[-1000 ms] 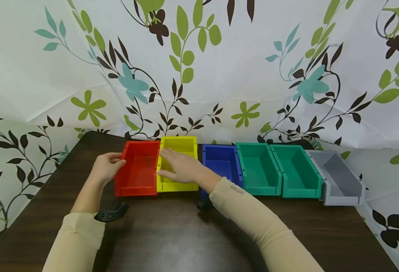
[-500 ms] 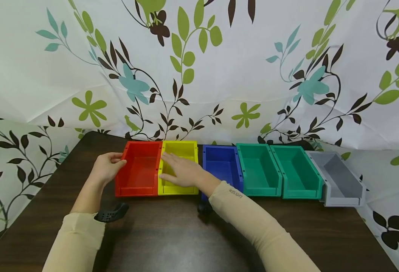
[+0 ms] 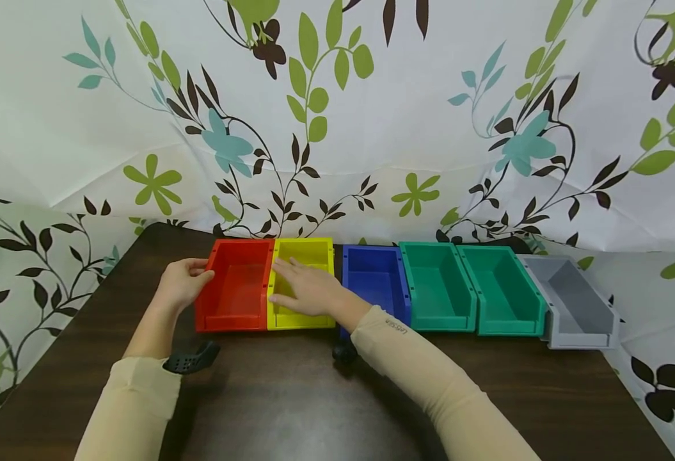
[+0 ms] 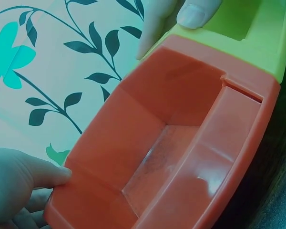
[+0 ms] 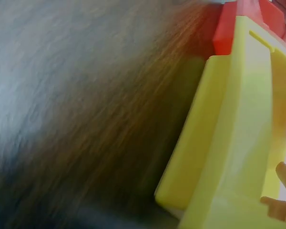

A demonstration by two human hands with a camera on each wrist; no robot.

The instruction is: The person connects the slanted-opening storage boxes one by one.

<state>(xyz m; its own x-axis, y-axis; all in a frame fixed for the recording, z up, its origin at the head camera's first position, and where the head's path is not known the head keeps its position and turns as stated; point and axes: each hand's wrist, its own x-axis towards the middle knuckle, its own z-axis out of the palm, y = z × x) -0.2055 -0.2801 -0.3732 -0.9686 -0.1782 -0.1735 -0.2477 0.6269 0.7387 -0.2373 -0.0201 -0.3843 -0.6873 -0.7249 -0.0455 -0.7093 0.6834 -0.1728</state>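
Observation:
In the head view, a red bin and a yellow bin stand side by side, their walls touching. My left hand grips the red bin's outer left side, its thumb on the rim and its other fingers lower against the outside, as the left wrist view shows. Over the yellow bin lies my right hand, fingers straight and spread, tips at the wall beside the red bin. The left wrist view shows the right thumb on the yellow rim. Part of the yellow bin's interior is hidden beneath that hand.
To the right stand a blue bin, two green bins and a grey bin. A narrow gap separates yellow from blue. All are on a dark wooden table before a leaf-patterned cloth. Dark cameras sit at both wrists.
The yellow bin has come slightly toward me, with the right hand on it; its back edge now lines up with the red bin's. The left hand and red bin stay nearly still.

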